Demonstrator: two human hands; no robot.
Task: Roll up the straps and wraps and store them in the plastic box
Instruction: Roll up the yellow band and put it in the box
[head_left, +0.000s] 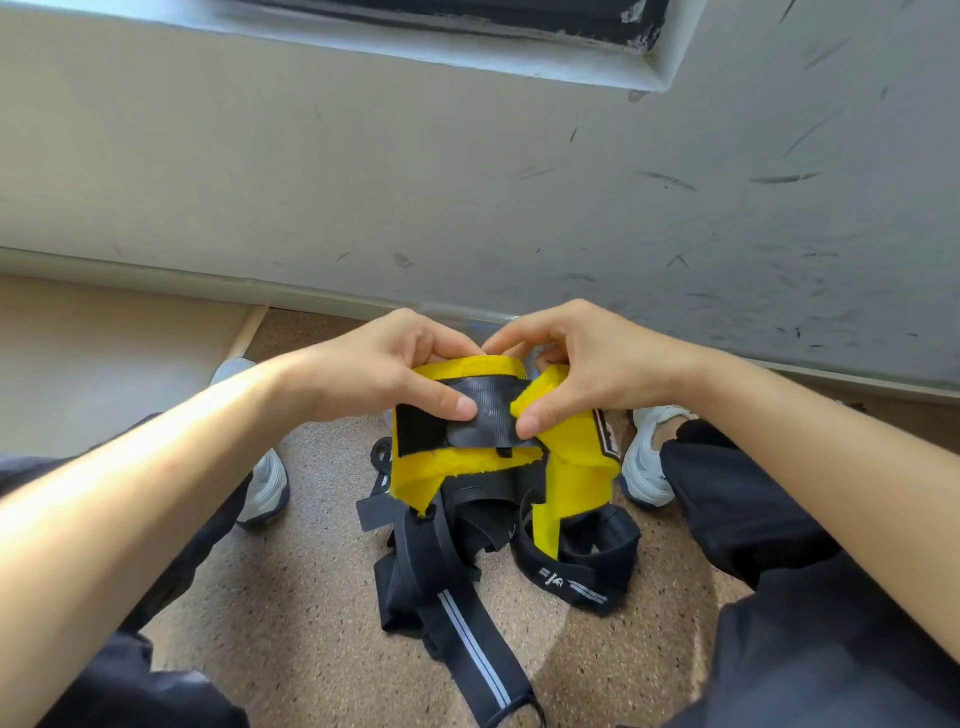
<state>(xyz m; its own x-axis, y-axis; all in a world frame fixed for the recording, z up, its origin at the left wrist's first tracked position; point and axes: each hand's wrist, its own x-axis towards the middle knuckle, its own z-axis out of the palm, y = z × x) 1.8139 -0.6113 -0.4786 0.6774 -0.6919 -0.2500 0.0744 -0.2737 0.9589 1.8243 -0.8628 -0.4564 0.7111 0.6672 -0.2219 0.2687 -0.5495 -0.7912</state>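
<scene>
Over the floor — a wrap held up.
Left hand and right hand pinch it; straps lie below.

yellow wrap — held up, partly unrolled | black straps — seemingly tangled, on floor

Fuzzy yellow cloth wrap (frayed edges); speckled matt floor

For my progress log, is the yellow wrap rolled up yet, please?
Not rolled: the yellow wrap hangs loose between left hand and right hand, tail trailing.
</scene>
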